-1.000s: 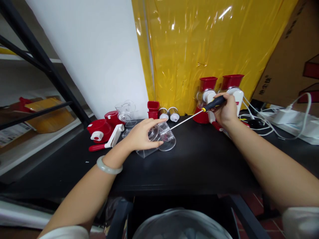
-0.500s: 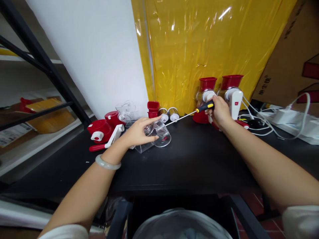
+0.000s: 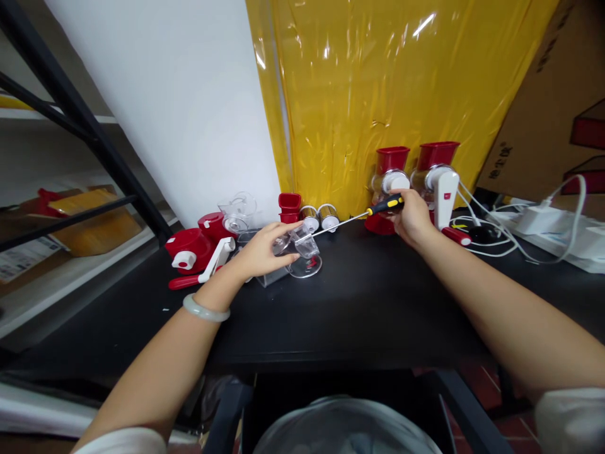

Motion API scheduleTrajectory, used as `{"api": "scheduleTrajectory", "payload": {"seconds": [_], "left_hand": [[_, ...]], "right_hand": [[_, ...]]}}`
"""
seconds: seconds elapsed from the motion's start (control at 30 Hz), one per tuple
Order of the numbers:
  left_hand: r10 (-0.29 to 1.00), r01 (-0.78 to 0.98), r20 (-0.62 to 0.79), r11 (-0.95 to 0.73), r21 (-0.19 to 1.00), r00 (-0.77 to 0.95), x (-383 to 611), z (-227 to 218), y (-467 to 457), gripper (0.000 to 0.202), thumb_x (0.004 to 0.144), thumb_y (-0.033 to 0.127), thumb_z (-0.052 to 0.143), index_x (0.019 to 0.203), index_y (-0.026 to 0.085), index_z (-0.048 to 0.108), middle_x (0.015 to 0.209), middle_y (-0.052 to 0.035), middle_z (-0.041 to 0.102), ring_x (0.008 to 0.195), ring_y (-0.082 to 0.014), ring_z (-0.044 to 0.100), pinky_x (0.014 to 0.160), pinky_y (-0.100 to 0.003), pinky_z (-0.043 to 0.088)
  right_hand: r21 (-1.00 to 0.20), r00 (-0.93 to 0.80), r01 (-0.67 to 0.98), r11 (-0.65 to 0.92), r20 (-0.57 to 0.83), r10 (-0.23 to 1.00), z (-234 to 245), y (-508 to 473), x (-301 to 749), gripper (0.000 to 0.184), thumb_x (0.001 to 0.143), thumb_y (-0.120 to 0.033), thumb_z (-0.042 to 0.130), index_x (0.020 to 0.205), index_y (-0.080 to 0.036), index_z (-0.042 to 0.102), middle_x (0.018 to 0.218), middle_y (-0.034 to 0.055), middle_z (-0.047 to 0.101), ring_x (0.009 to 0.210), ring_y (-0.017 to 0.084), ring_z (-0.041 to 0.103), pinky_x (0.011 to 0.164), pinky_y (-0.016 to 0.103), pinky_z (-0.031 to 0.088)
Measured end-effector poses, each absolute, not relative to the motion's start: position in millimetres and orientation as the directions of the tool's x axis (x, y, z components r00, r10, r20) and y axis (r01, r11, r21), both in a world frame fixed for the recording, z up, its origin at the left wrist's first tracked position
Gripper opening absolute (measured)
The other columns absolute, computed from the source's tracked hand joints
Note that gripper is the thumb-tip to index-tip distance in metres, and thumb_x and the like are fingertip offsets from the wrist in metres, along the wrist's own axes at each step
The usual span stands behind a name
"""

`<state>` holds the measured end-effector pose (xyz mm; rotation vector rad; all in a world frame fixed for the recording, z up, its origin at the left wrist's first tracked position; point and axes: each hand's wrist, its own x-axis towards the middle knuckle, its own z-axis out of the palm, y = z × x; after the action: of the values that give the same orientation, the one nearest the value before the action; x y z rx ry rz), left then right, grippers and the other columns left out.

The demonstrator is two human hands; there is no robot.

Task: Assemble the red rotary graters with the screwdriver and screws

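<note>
My left hand (image 3: pixel 267 252) grips a clear plastic housing (image 3: pixel 305 244), its thumb and fingers around the left side. A round transparent base (image 3: pixel 306 266) shows below it; whether the two are one piece I cannot tell. In my right hand (image 3: pixel 412 215) is a screwdriver (image 3: pixel 388 204) with a black-and-yellow handle. Its long shaft slants down left, and the tip reaches the clear housing. Behind my left hand, another see-through box-like part (image 3: pixel 273 277) is partly covered. Just behind my right hand stands a rotary grater (image 3: pixel 393 161) with a red hopper.
A second grater (image 3: pixel 439 157) with a white crank stands at right. Red grater bodies (image 3: pixel 189 247), a crank handle (image 3: pixel 215 265), a red hopper (image 3: pixel 290 207) and metal drums (image 3: pixel 328 217) lie on the black table (image 3: pixel 359 315). White cables and a power strip (image 3: pixel 567 236) are far right.
The fingers of my right hand have shifted at the screwdriver handle's end, and the handle has moved slightly left. The clear housing has turned a little in my left hand.
</note>
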<state>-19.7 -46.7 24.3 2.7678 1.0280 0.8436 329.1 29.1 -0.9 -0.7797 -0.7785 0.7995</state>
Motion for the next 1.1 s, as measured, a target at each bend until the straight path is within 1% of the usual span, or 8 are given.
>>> {"api": "scheduleTrajectory", "payload": {"seconds": [0.23,0.43,0.6,0.7,0.8,0.87,1.0,1.1], "left_hand": [[0.633,0.592,0.457,-0.766,0.250,0.625,-20,26,-48,0.068,0.085,0.042,0.068,0.145,0.026,0.042,0.135,-0.0109,0.052,0.121,-0.0265,0.054,0.107,-0.048,0.043],[0.657,0.627,0.425,-0.744,0.231,0.623,-20,26,-48,0.060,0.086,0.036,0.064,0.141,0.024,0.045,0.132,-0.0105,0.053,0.119,-0.0264,0.055,0.105,-0.046,0.044],[0.649,0.625,0.435,-0.749,0.223,0.623,-18,24,-47,0.059,0.086,0.037,0.064,0.140,0.024,0.045,0.128,-0.0102,0.054,0.116,-0.0259,0.055,0.103,-0.045,0.045],[0.654,0.628,0.442,-0.744,0.228,0.614,-16,23,-48,0.058,0.087,0.041,0.064,0.139,0.023,0.046,0.125,-0.0099,0.055,0.114,-0.0252,0.056,0.102,-0.045,0.045],[0.667,0.638,0.442,-0.732,0.238,0.600,-15,23,-49,0.058,0.087,0.045,0.064,0.139,0.023,0.047,0.122,-0.0090,0.056,0.111,-0.0245,0.056,0.100,-0.044,0.046],[0.670,0.640,0.441,-0.730,0.241,0.597,-14,23,-49,0.058,0.087,0.046,0.064,0.139,0.024,0.047,0.121,-0.0086,0.056,0.110,-0.0244,0.057,0.099,-0.044,0.046],[0.665,0.635,0.441,-0.734,0.240,0.602,-14,23,-50,0.058,0.087,0.045,0.063,0.139,0.024,0.047,0.118,-0.0087,0.056,0.108,-0.0245,0.056,0.098,-0.044,0.047],[0.664,0.633,0.439,-0.736,0.240,0.605,-13,24,-50,0.058,0.087,0.045,0.063,0.139,0.024,0.047,0.118,-0.0086,0.056,0.107,-0.0243,0.056,0.098,-0.044,0.047]], "right_hand": [[-0.828,0.463,-0.329,0.454,0.277,0.842,0,29,327,0.025,0.078,-0.040,0.064,0.086,-0.024,0.047,0.069,-0.0073,0.054,0.053,0.010,0.058,0.041,0.022,0.050],[-0.885,0.399,-0.253,0.391,0.273,0.875,-1,25,326,0.031,0.078,-0.048,0.068,0.084,-0.023,0.050,0.062,-0.0078,0.056,0.039,0.009,0.053,0.034,0.020,0.044],[-0.872,0.435,-0.184,0.454,0.342,0.833,-3,25,329,0.040,0.073,-0.054,0.073,0.083,-0.023,0.050,0.054,-0.0098,0.051,0.032,0.008,0.047,0.027,0.017,0.036],[-0.868,0.429,-0.193,0.458,0.345,0.835,-2,24,329,0.040,0.075,-0.058,0.070,0.081,-0.022,0.053,0.053,-0.0079,0.051,0.032,0.007,0.045,0.027,0.017,0.034],[-0.871,0.413,-0.265,0.414,0.285,0.865,1,21,328,0.039,0.081,-0.060,0.058,0.079,-0.021,0.055,0.054,-0.0049,0.052,0.033,0.010,0.048,0.028,0.020,0.037],[-0.858,0.406,-0.321,0.401,0.258,0.877,3,19,328,0.036,0.081,-0.057,0.053,0.078,-0.021,0.058,0.058,-0.0027,0.056,0.037,0.011,0.052,0.031,0.023,0.041],[-0.821,0.422,-0.356,0.448,0.286,0.860,4,18,328,0.027,0.077,-0.046,0.053,0.077,-0.021,0.060,0.064,-0.0013,0.060,0.049,0.013,0.060,0.038,0.024,0.048],[-0.815,0.421,-0.335,0.473,0.320,0.849,2,19,329,0.022,0.074,-0.042,0.056,0.076,-0.021,0.060,0.063,-0.0019,0.059,0.049,0.013,0.060,0.039,0.025,0.050]]}}
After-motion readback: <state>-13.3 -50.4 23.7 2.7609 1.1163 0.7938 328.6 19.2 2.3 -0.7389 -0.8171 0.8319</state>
